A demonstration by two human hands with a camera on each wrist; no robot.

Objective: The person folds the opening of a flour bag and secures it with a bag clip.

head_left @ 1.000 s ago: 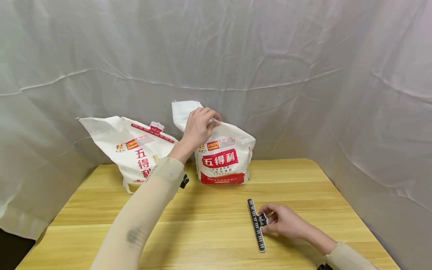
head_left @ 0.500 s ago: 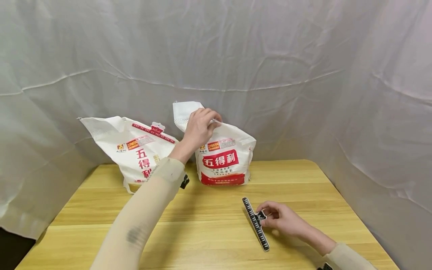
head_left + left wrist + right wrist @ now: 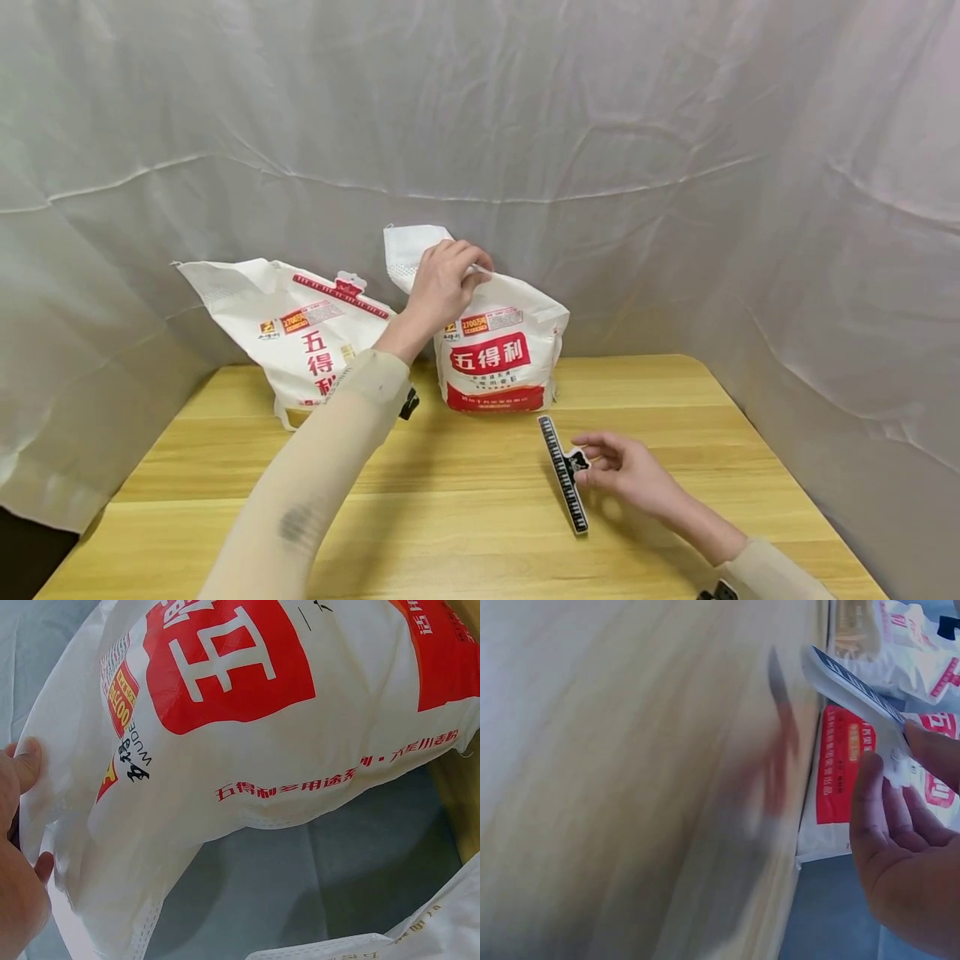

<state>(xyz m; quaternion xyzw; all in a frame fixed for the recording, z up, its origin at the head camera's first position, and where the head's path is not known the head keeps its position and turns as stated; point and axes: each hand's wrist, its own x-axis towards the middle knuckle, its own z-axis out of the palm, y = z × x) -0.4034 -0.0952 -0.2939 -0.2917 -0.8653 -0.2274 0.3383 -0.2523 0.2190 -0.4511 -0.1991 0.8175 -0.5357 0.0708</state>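
Observation:
A white flour bag [image 3: 495, 358] with red print stands at the back of the table. My left hand [image 3: 442, 283] grips its gathered top edge, thumb on one side and fingers on the other; in the left wrist view the thumb [image 3: 28, 761] presses the white material. Over the front right of the table, my right hand [image 3: 633, 479] pinches the handle of a long black-and-white bag clip [image 3: 562, 475] with a piano-key pattern. The right wrist view has the clip [image 3: 859, 690] held up off the wood between thumb and fingers.
Left of the gripped bag leans a second white flour bag [image 3: 300, 342], with a red clip [image 3: 341, 293] across its upper part. The wooden table [image 3: 465, 517] ends at a grey cloth backdrop [image 3: 600, 125] behind and on both sides.
My right hand has lifted the black-and-white clip and shifted it slightly away from me, toward the bags. My left hand stays on the bag's top.

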